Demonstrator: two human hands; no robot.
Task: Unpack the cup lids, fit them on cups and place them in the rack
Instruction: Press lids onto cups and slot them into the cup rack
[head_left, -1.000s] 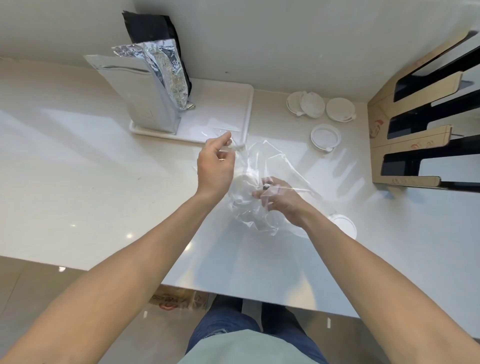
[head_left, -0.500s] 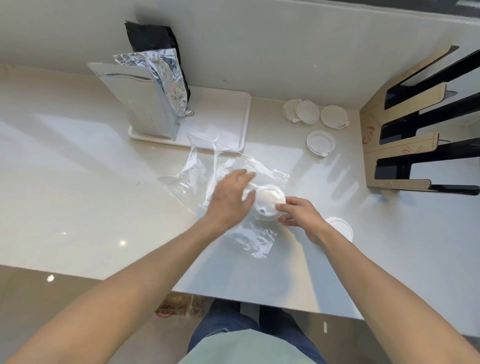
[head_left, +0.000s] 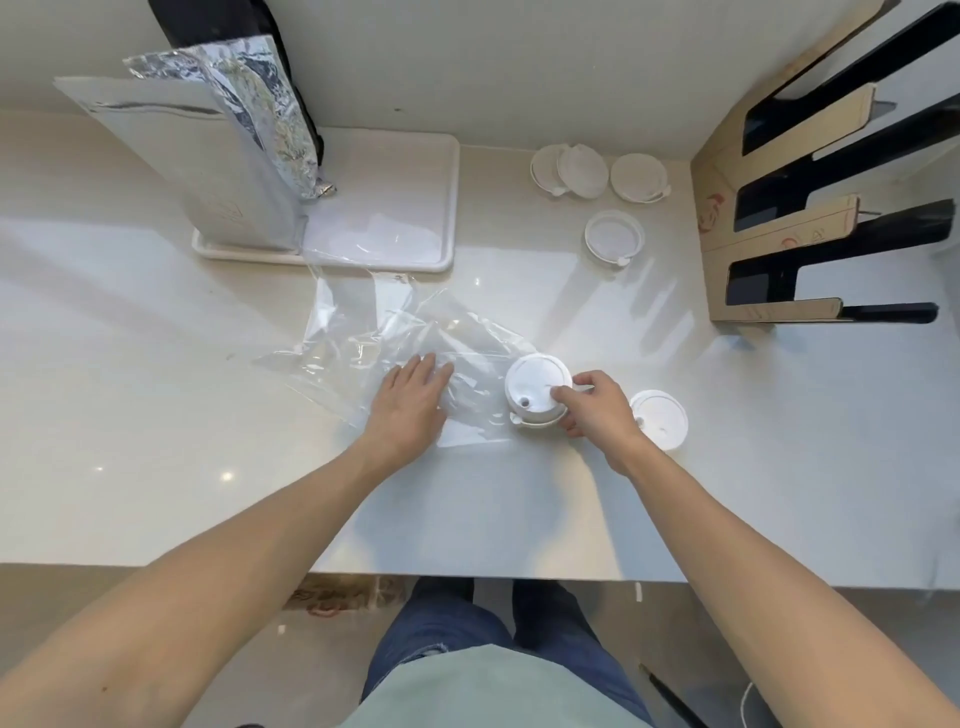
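Observation:
A small stack of white cup lids (head_left: 535, 392) stands on the counter at the mouth of a clear plastic bag (head_left: 395, 338). My right hand (head_left: 592, 408) grips the stack's right side with thumb and fingers. My left hand (head_left: 413, 397) lies flat, fingers apart, on the bag and holds nothing. A single white lid (head_left: 660, 418) lies just right of my right hand. Three more lids (head_left: 597, 174) lie near the back wall, and one lid (head_left: 614, 238) lies in front of them. The cardboard and black rack (head_left: 810, 208) stands at the right.
A white tray (head_left: 395, 202) at the back holds a silver foil bag (head_left: 208, 171) with a black bag behind it. The counter's front edge (head_left: 467, 569) runs just above my legs. No cups are visible.
My left hand dropped from holding the bag up to lying flat on it. The bag now lies flattened on the counter, and the lid stack stands outside it in my right hand.

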